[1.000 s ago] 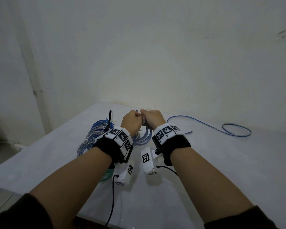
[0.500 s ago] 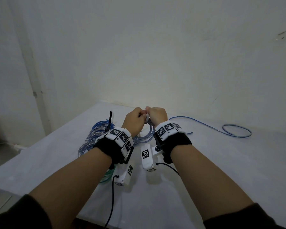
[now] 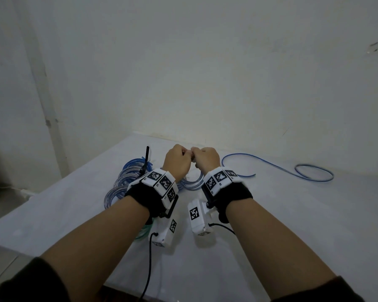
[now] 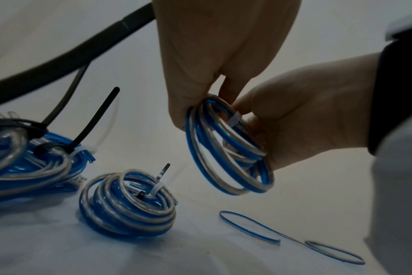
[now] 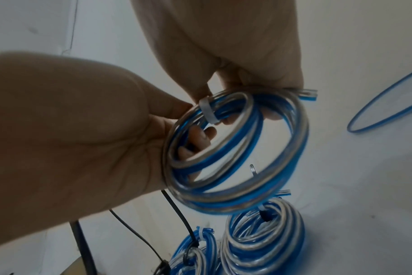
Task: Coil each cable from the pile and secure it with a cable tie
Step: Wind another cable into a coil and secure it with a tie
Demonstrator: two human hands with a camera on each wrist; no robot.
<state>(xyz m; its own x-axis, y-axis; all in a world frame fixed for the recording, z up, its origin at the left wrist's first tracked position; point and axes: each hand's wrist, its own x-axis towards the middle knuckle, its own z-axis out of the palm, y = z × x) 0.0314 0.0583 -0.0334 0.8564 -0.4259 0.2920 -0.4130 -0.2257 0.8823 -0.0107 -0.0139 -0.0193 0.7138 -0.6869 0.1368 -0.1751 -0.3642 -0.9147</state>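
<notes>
Head-camera view: a white-covered bench (image 3: 271, 214) stands in the corner of a bare, pale-walled room (image 3: 205, 62) in dim light. Finished coils (image 3: 127, 182) of blue-and-clear cable, bound with black and white ties, sit clustered at the bench's left, one of them upright just below the raised hands (image 4: 127, 202). A loose blue cable (image 3: 292, 171) trails toward the right edge, ending in a small flat loop, well apart from the hands.

Compared with a second ago, the two fists sit slightly higher and closer to the far wall, knuckles now nearly touching; the coils on the bench and the loose cable lie as they did.

Both hands hold a single coil (image 4: 226, 148) clear of the bench, above and just to the right of the bound coils. The left hand (image 3: 177, 163) has its fingers curled round the upper left of the coil, fingertips poking through the ring in the right-wrist view. The right hand (image 3: 206, 161) is curled at the top, its grip pinching the strands beside a white cable tie (image 5: 208, 109) that wraps the bundle. One cut cable end (image 5: 308, 94) juts out past the right hand's fingers. Whether the tie is fully drawn tight cannot be told.
</notes>
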